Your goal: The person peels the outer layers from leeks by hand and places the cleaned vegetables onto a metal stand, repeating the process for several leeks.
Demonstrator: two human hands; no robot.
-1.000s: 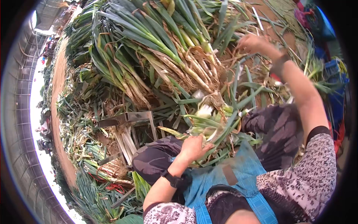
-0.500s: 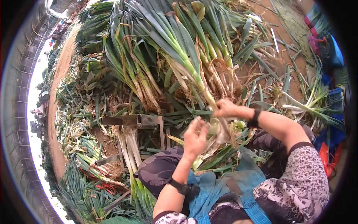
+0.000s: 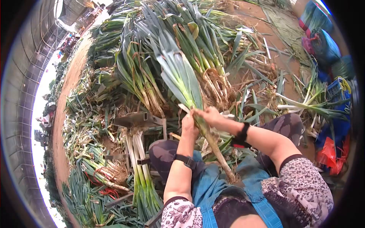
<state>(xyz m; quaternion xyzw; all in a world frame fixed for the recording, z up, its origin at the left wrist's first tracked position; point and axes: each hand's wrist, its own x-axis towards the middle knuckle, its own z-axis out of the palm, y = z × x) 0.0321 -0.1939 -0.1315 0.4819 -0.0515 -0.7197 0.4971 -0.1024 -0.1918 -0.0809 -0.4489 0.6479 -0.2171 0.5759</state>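
A long leek [image 3: 215,146] lies slantwise in front of me, its root end over my blue apron and its green leaves pointing away. My left hand [image 3: 189,124] is closed round the leek where the leaves begin. Just right of it, my right hand [image 3: 211,117] is closed with its fingertips at the same part of the stalk. Beyond the hands stand a leafy bunch of leeks [image 3: 146,89] and a larger bunch with brown roots [image 3: 216,85]. Peeled white leeks [image 3: 140,155] rest beside a metal frame [image 3: 138,119] to the left.
Leek trimmings [image 3: 85,133] cover the ground at left, near a bundle with red ties [image 3: 110,174]. At right are loose leeks [image 3: 304,104], a blue crate [image 3: 334,89], a red plastic bag [image 3: 330,155] and wrapped bundles [image 3: 323,41]. A curved wall [image 3: 23,95] runs along the left.
My left hand has gone from open to closed on the leek. My right hand has moved left and slightly away, and the leek's root end now points toward my apron.
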